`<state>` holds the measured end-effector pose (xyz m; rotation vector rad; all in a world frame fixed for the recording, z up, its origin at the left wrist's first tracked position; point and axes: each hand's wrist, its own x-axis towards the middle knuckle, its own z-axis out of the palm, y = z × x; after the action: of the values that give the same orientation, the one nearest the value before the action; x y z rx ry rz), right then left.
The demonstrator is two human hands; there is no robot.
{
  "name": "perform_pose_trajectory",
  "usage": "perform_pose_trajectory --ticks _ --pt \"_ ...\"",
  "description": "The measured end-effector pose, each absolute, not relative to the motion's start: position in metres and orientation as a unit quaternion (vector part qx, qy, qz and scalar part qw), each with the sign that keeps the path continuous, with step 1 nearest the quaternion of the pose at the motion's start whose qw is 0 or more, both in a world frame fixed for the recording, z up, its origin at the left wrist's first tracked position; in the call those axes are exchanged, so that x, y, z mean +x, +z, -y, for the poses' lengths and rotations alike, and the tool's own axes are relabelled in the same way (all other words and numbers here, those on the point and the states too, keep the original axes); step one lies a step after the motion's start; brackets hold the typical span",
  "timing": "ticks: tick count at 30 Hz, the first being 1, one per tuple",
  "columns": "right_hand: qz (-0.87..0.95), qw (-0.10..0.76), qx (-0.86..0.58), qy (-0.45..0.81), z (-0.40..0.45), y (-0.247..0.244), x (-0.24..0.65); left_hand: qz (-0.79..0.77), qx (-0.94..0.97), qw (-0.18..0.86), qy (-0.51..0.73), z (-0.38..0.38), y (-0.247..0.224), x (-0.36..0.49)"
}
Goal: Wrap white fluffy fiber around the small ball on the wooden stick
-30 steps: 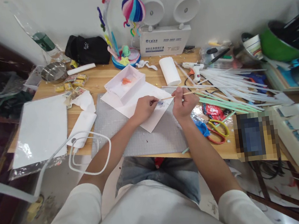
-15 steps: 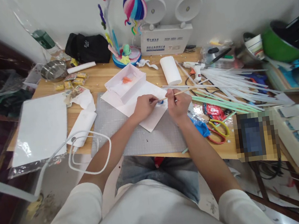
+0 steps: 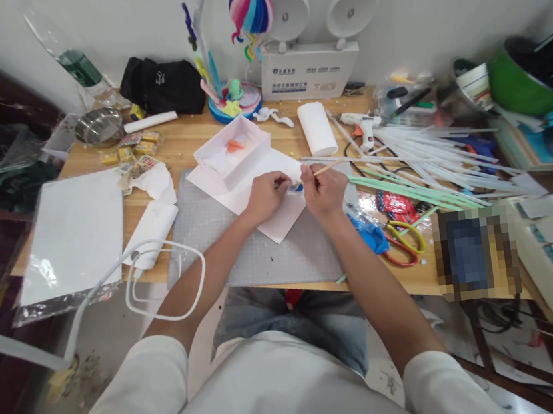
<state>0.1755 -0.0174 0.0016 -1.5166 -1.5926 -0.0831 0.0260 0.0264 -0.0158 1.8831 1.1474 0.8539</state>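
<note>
Nearest: grey cutting mat [image 3: 263, 259] at the table's front edge, scissors [image 3: 414, 237] with red and yellow handles off to its right. Over the mat, right hand [image 3: 325, 189] closed around a thin wooden stick [image 3: 329, 166], one end poking out past the fist. Left hand [image 3: 266, 198] in a narrow pinch at the stick's other end; can't tell if it actually grips the tip. Stick is held above a white sheet [image 3: 278, 223] lying askew on the mat; small blue bit [image 3: 298, 188] between the hands, too small to identify.

Handling, judged: stick looks very light, stiff, dry rather than slippery, likely to snap if bent hard. Best hold is mid-shaft, thumb against fingers, light pressure; other fingertips near the tip to steer. Sheet likely light, easily nudged; hold by a corner.

Further: open white box [image 3: 250, 160] on the sheet, orange piece inside. Beyond: white roll [image 3: 317, 129], glue gun [image 3: 365, 125], then emergency light [image 3: 310, 72] by the wall.
</note>
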Motion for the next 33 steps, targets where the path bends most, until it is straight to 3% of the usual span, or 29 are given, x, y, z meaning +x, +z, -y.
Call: perform_pose_trajectory --ticks 7,20,23,27,33 --pt "0.677 0.431 -0.597 0.004 0.003 0.003 0.166 -0.448 0.748 0.36 0.332 -0.025 -0.014 0.023" --pt "0.499 0.586 -0.638 0.007 0.02 0.01 0.174 -0.489 0.738 0.359 0.297 -0.026 0.001 0.017" --pt "0.506 0.579 -0.64 0.015 0.02 0.009 0.173 -0.504 0.765 0.26 0.305 -0.047 0.035 -0.011" --pt "0.508 0.58 -0.637 0.019 0.02 0.007 0.172 -0.585 0.777 0.088 0.216 -0.094 0.082 -0.052" --pt "0.526 0.574 -0.627 0.018 0.021 0.005 0.172 -0.563 0.783 0.193 0.179 -0.148 0.07 -0.041"
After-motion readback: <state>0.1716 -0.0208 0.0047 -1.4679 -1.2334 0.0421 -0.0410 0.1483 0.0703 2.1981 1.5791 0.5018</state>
